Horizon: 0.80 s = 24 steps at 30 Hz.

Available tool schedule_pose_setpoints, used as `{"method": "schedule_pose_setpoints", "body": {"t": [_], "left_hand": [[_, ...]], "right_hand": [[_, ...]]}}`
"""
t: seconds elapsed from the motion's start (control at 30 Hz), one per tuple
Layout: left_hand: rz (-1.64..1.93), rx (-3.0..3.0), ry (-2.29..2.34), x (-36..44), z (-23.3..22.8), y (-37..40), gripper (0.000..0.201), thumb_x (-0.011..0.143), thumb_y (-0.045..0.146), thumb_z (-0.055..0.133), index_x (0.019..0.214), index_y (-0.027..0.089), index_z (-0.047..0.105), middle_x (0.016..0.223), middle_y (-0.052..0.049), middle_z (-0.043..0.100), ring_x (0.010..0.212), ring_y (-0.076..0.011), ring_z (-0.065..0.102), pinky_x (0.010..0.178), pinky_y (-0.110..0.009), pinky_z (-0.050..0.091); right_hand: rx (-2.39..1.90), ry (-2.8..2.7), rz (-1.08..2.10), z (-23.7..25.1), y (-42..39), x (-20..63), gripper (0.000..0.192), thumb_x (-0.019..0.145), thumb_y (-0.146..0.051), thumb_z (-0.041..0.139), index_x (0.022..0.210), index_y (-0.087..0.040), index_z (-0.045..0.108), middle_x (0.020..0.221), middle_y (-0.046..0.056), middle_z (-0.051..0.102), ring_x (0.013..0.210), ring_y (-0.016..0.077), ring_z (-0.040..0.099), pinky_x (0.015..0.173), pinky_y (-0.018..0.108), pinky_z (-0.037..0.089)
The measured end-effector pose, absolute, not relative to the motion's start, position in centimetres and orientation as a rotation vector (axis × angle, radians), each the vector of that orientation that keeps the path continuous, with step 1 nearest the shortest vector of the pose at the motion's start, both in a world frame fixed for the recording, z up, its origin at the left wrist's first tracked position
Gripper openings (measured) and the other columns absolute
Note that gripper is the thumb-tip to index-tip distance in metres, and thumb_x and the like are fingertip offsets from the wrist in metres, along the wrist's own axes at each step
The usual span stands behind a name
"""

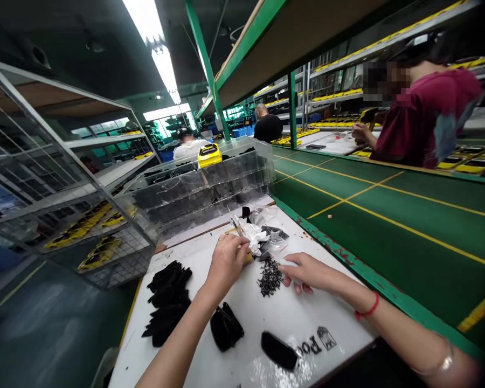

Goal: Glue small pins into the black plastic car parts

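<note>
Black plastic piece (pixel 278 350) lies nearest; beyond it, right hand (pixel 307 271) fingers narrowly pinch at the screw pile (pixel 270 276) beside them. Left hand (pixel 226 260) grips a clear bag (pixel 255 237). Picking one screw at a time seems best.

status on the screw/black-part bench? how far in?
Done: nothing visibly finished.
In hand: the left hand pinches something small at the crumpled plastic bags; the right hand fingers the loose pile of dark screws.
Left: a stack of black parts lies untouched at the left, and two more black pieces lie near the white table's front edge.
</note>
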<state>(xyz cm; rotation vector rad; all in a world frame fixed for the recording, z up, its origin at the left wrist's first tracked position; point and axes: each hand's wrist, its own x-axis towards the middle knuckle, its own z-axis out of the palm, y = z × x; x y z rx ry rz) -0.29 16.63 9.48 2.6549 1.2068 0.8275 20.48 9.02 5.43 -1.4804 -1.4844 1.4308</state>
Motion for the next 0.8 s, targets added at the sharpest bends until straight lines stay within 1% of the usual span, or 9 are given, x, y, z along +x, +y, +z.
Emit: {"method": "schedule_pose_setpoints", "body": {"t": [0.1, 0.2, 0.3, 0.47, 0.57, 0.67, 0.8], "left_hand": [[0.600, 2.823, 1.211, 1.3, 10.0, 19.8, 0.025, 0.091, 0.022, 0.042, 0.094, 0.017, 0.066, 0.094, -0.009, 0.067, 0.088, -0.0215, 0.057, 0.085, -0.035, 0.039], [0.423, 2.884, 1.187, 2.5, 9.9, 22.2, 0.023, 0.087, 0.017, 0.046, 0.087, 0.015, 0.069, 0.088, -0.011, 0.067, 0.083, -0.0222, 0.057, 0.084, -0.036, 0.038], [0.268, 2.919, 1.168, 3.3, 9.5, 23.7, 0.021, 0.083, 0.014, 0.051, 0.081, 0.014, 0.072, 0.083, -0.013, 0.067, 0.083, -0.0241, 0.057, 0.081, -0.037, 0.038], [0.128, 2.937, 1.139, 4.4, 9.0, 24.8, 0.023, 0.082, 0.013, 0.051, 0.088, 0.014, 0.072, 0.089, -0.015, 0.066, 0.090, -0.0271, 0.056, 0.082, -0.039, 0.038], [0.070, 2.928, 1.087, 5.0, 8.8, 25.2, 0.023, 0.082, 0.013, 0.051, 0.090, 0.016, 0.073, 0.090, -0.014, 0.067, 0.093, -0.0272, 0.056, 0.084, -0.039, 0.038], [0.032, 2.922, 0.984, 5.1, 8.7, 25.5, 0.023, 0.080, 0.014, 0.054, 0.091, 0.020, 0.073, 0.090, -0.010, 0.067, 0.092, -0.0244, 0.057, 0.086, -0.036, 0.039], [0.060, 2.937, 0.832, 4.9, 8.5, 25.9, 0.021, 0.080, 0.014, 0.056, 0.085, 0.023, 0.074, 0.086, -0.008, 0.068, 0.087, -0.0208, 0.057, 0.084, -0.032, 0.039]], "right_hand": [[-1.475, -1.474, 1.479, 6.0, 10.6, 20.3, 0.022, 0.083, -0.036, 0.049, 0.073, -0.017, 0.046, 0.066, 0.005, 0.066, 0.041, 0.0082, 0.052, 0.031, 0.017, 0.031], [-1.510, -1.455, 1.537, 6.4, 12.0, 20.0, 0.019, 0.083, -0.033, 0.049, 0.073, -0.017, 0.046, 0.059, 0.003, 0.065, 0.037, 0.0085, 0.051, 0.029, 0.016, 0.032], [-1.548, -1.441, 1.574, 6.5, 13.1, 19.8, 0.018, 0.084, -0.032, 0.049, 0.074, -0.017, 0.047, 0.055, 0.003, 0.064, 0.036, 0.0097, 0.052, 0.029, 0.017, 0.035], [-1.615, -1.413, 1.558, 6.7, 14.2, 19.6, 0.021, 0.085, -0.034, 0.049, 0.073, -0.017, 0.047, 0.050, 0.002, 0.063, 0.032, 0.0093, 0.050, 0.028, 0.016, 0.034], [-1.630, -1.399, 1.558, 6.8, 14.7, 19.6, 0.021, 0.084, -0.032, 0.051, 0.070, -0.018, 0.045, 0.046, 0.001, 0.061, 0.030, 0.0091, 0.048, 0.026, 0.016, 0.030], [-1.612, -1.380, 1.570, 6.9, 15.1, 19.6, 0.020, 0.083, -0.030, 0.052, 0.068, -0.018, 0.046, 0.043, 0.000, 0.059, 0.028, 0.0087, 0.046, 0.025, 0.015, 0.028], [-1.551, -1.327, 1.606, 6.8, 15.3, 19.8, 0.017, 0.082, -0.029, 0.049, 0.070, -0.017, 0.049, 0.043, -0.002, 0.058, 0.028, 0.0081, 0.046, 0.025, 0.015, 0.028]]}}
